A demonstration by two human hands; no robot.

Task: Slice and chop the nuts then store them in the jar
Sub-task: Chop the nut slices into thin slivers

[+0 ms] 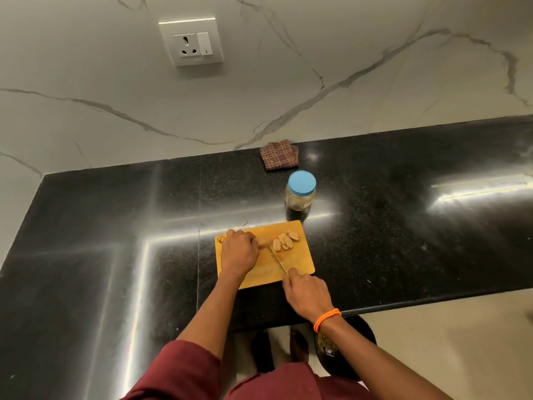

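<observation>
On the polished black stone worktop (375, 226) lies a rectangular wooden chopping board (297, 267); the blue-lidded clear jar (300, 192) stands at its twelve o'clock. The left hand (238, 249) pins the pale nuts (284, 242); the right hand (305, 295) grips the thin knife (277, 259). Slicing is underway; next comes another downward cut.

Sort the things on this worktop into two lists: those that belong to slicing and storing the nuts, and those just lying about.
Belongs to the job:
nuts
knife, in the right hand
left hand, steadying a nut
cutting board
jar, blue lid on

Just lying about:
checked cloth by the wall
wall socket
</observation>
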